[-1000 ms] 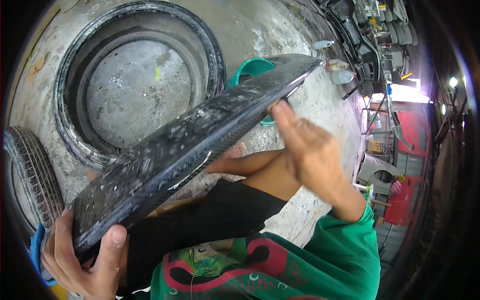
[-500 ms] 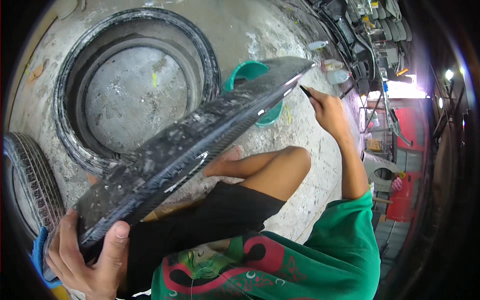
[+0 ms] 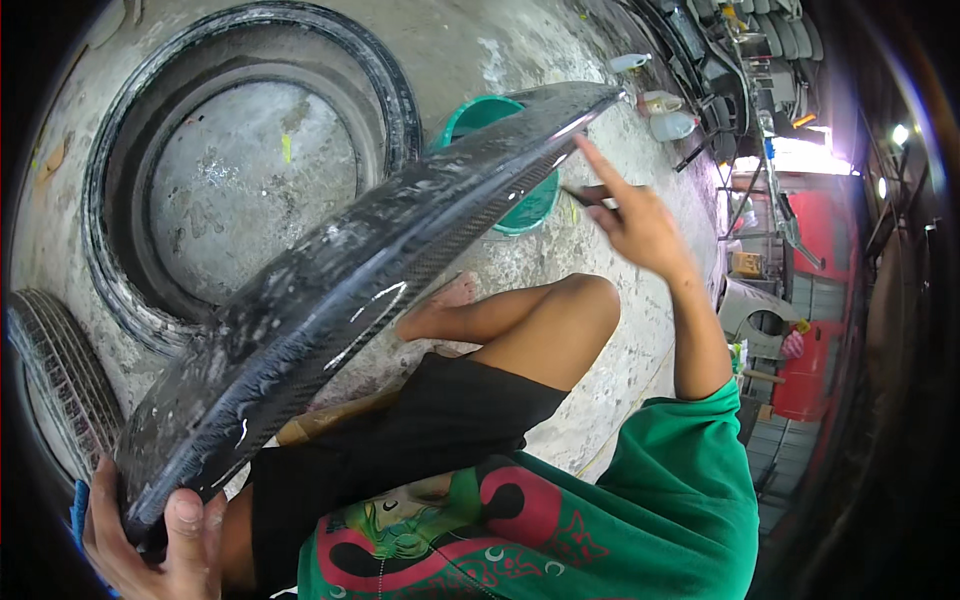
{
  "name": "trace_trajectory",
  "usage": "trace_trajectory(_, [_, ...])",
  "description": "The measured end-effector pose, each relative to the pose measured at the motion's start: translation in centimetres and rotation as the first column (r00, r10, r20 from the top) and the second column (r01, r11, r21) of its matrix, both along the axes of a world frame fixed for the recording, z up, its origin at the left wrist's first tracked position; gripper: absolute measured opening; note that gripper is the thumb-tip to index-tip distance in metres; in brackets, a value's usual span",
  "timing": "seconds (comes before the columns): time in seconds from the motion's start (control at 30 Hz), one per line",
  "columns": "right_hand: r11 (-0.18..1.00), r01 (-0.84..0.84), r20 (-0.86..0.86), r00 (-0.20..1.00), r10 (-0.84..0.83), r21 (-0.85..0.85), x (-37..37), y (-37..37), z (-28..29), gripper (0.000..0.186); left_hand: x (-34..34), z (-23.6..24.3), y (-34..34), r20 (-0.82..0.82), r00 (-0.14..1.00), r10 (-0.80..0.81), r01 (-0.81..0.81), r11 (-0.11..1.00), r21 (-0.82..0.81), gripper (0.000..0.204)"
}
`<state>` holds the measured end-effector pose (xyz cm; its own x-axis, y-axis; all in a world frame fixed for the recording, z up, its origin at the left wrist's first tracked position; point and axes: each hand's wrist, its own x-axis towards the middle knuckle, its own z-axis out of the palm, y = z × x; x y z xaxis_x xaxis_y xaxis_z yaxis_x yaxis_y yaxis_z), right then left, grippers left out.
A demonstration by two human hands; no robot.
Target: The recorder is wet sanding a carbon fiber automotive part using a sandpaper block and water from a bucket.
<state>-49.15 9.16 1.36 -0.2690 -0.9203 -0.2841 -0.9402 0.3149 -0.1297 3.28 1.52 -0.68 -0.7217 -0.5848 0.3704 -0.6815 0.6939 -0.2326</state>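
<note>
The left hand (image 3: pixel 150 545) grips the near end of a long black panel (image 3: pixel 365 245) between thumb and fingers, likely to keep it steady as it slants out toward the right hand (image 3: pixel 642 228). That hand pinches a small dark piece (image 3: pixel 590 195), its index finger pointing at the panel's edge, perhaps as a guide; contact is unclear. A green bucket (image 3: pixel 530 208) sits left of it, partly behind the panel.

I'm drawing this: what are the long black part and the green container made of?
The long black part looks like carbon fibre: a fine weave shows on its shiny side, while its top is duller with whitish marks. The green container is probably smooth plastic, from its even colour.
</note>
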Motion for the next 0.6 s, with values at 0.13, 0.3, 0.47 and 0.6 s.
trace_trajectory(0.13, [0.993, 0.11, -0.14, 0.985, -0.102, 0.046, -2.1, 1.9, 1.1, 0.082, 0.4, 0.4, 0.1, 0.022, 0.999, -0.032, 0.03, 0.996, 0.08, 0.072])
trace_trajectory(0.3, [0.952, -0.253, 0.241, 0.926, 0.29, -0.173, 7.8, 0.2, 1.8, 0.079, 0.7, -0.2, -0.4, -0.007, 0.999, -0.041, 0.041, 0.995, 0.095, 0.069])
trace_trajectory(0.47, [0.957, -0.278, 0.174, 0.95, 0.26, 0.084, 8.2, -2.1, 1.9, 0.074, 0.7, -0.6, -0.9, -0.007, 0.999, -0.04, 0.04, 0.999, -0.018, 0.069])
trace_trajectory(0.6, [0.964, -0.258, 0.152, 0.952, 0.265, -0.069, 4.3, -1.7, -0.1, 0.071, 1.0, -0.6, -1.1, 0.04, 0.997, -0.062, 0.063, 0.998, -0.02, 0.071])
